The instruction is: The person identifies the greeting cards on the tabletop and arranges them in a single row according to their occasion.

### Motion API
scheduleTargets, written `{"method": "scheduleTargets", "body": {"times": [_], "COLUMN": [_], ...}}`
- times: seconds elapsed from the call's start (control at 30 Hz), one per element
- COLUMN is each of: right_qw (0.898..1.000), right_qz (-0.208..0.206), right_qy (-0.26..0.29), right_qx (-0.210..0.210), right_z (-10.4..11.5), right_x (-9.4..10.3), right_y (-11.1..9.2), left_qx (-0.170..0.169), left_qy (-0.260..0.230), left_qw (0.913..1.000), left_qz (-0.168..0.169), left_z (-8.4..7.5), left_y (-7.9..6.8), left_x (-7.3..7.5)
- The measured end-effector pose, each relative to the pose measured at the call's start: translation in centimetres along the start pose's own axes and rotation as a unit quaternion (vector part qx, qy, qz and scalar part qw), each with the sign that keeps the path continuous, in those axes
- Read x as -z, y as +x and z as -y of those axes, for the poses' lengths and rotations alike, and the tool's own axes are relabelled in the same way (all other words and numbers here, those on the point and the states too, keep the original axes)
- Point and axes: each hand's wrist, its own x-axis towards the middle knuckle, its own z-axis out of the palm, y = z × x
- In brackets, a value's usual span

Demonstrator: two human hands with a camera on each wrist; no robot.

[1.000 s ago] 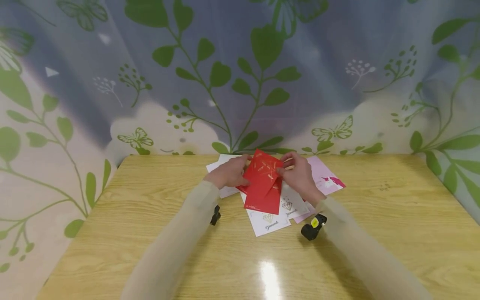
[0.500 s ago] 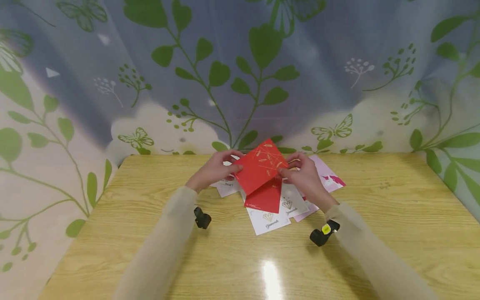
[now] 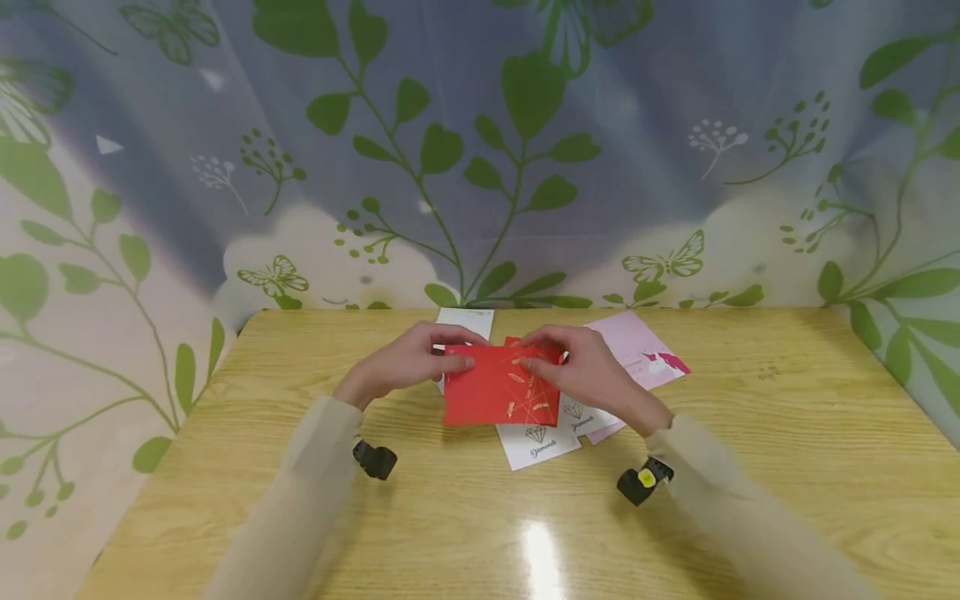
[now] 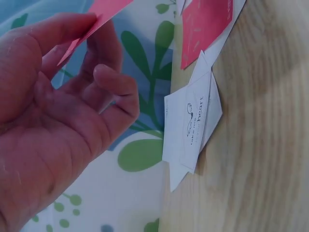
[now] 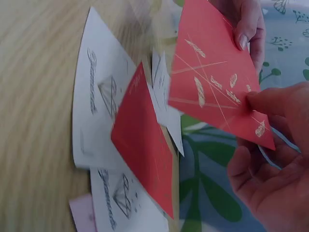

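Observation:
A red card [image 3: 487,387] with gold feather prints is held sideways above the pile by both hands. My left hand [image 3: 408,358] pinches its left end between thumb and fingers, and my right hand [image 3: 588,367] pinches its upper right part. In the right wrist view, a second red card [image 5: 145,140] lies under it on white cards [image 5: 104,92] printed "Diamonds". The left wrist view has a white card [image 4: 190,121] with the word "heart" lying below my left hand. Most of the pile is hidden by the held card in the head view.
A pink card [image 3: 633,346] with a magenta figure lies to the right of the pile. The wooden table [image 3: 480,517] spreads around the cards. Its far edge meets a curtain [image 3: 480,208] with green leaf prints.
The red card has been lifted off the other red one and turned from upright to sideways. My left hand has moved left and now pinches its end; my right hand keeps hold.

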Motion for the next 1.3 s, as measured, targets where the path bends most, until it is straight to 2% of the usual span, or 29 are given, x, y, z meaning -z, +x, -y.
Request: {"method": "scheduleTargets", "body": {"times": [0.13, 0.4, 0.53, 0.63, 0.73, 0.83, 1.07, 1.3], "right_qw": [0.996, 0.977, 0.969, 0.970, 0.972, 0.971, 0.978, 0.984], "right_qz": [0.024, 0.010, 0.043, 0.081, 0.103, 0.107, 0.091, 0.085], "right_qy": [0.073, 0.189, 0.223, 0.216, 0.205, 0.208, 0.184, 0.154], "right_qx": [-0.039, -0.102, -0.095, -0.073, -0.060, -0.049, -0.025, -0.018], "right_z": [0.4, 1.2, 1.7, 2.0, 2.5, 3.1, 4.5, 5.7], "right_x": [-1.1, -3.2, -4.5, -5.5, -6.5, -7.4, -10.2, -13.7], "right_y": [-0.5, -1.6, -2.0, -2.2, -2.3, -2.1, -0.8, 0.5], "left_qx": [0.003, 0.041, 0.043, 0.050, 0.059, 0.061, 0.069, 0.076], "left_qy": [-0.027, -0.058, -0.091, -0.103, -0.090, -0.065, -0.018, 0.006], "left_qw": [0.9993, 0.9948, 0.9884, 0.9825, 0.9802, 0.9830, 0.9915, 0.9917], "left_qz": [-0.026, -0.073, -0.114, -0.147, -0.167, -0.160, -0.109, -0.104], "left_z": [0.5, 2.9, 3.8, 4.3, 4.8, 5.1, 5.6, 6.7], "left_y": [-1.5, -5.1, -6.4, -7.2, -8.0, -8.9, -10.7, -12.2], "left_x": [-0.2, -0.2, -0.4, -0.3, 0.1, 0.4, 1.3, 2.4]}}
